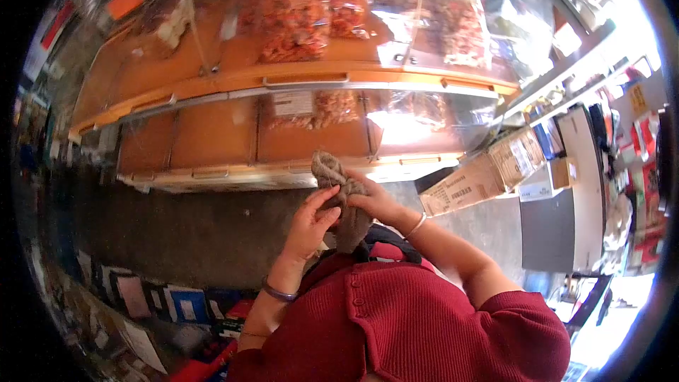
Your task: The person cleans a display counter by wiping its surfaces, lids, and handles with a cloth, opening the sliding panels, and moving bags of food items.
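Note:
Both of my hands are closed on a bunched grey-brown cloth (353,232) in front of my waist. My left hand (310,225) pinches its folds from the left, fingertips near the middle. From the other side, my right hand (373,200) wraps round it, with part of the fingers hidden behind the fabric. One end of the cloth sticks up above the hands, and the rest hangs down toward my red top (417,311).
Ahead stands an orange-brown display case (212,127) with glass and metal handles, holding plastic bags of reddish dried goods (297,18). Cardboard boxes (467,184) lie to the right, by a grey cabinet (548,233). Boxes and packets, including a blue one (188,304), line the lower left.

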Available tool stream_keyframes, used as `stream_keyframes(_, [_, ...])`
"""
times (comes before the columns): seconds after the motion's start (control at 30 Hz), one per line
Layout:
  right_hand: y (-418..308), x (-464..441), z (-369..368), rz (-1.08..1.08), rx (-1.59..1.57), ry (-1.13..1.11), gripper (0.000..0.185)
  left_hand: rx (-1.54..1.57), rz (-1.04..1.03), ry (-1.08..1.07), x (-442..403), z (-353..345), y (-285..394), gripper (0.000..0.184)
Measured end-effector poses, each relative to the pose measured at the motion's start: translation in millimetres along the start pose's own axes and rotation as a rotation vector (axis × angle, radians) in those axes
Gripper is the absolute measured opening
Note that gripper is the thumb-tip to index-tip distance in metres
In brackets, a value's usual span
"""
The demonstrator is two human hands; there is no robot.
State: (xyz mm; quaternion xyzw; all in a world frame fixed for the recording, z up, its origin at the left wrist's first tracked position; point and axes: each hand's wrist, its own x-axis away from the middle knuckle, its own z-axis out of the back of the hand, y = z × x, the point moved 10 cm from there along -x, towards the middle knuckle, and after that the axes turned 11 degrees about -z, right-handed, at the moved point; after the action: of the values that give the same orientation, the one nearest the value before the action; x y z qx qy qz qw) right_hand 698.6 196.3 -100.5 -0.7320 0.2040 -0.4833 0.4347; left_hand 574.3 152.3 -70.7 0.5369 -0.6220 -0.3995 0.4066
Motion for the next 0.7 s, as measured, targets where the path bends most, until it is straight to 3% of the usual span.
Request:
stream_keyframes(0.07, [-9,22,40,0.031,-0.184,0.131,0.068,-0.223,-0.121,-0.056,-15,-5,8,0.035])
stream_keyframes(0.17, [6,52,94,0.001,-0.525,0.131,0.057,-0.408,-0.236,-0.115,-39,-15,24,0.032])
stream_keyframes(0.3, [42,86,143,0.01,-0.541,0.185,0.052,-0.674,-0.38,-0.263,-75,-73,33,0.038])
stream_keyframes(0.37, [53,104,161,0.047,-0.618,0.26,0.05,-0.956,-0.669,-0.409,-87,-130,46,0.047])
stream_keyframes(0.5, [60,134,192,0.104,-0.761,0.299,0.05,-1.027,-0.735,-0.532,-133,-216,18,0.053])
stream_keyframes(0.57, [77,144,211,0.066,-0.835,0.337,0.05,-1.315,-0.976,-0.543,-148,-269,22,0.061])
stream_keyframes(0.7, [78,162,251,0.08,-0.833,0.377,0.048,-1.587,-0.976,-0.523,-197,-321,-5,0.065])
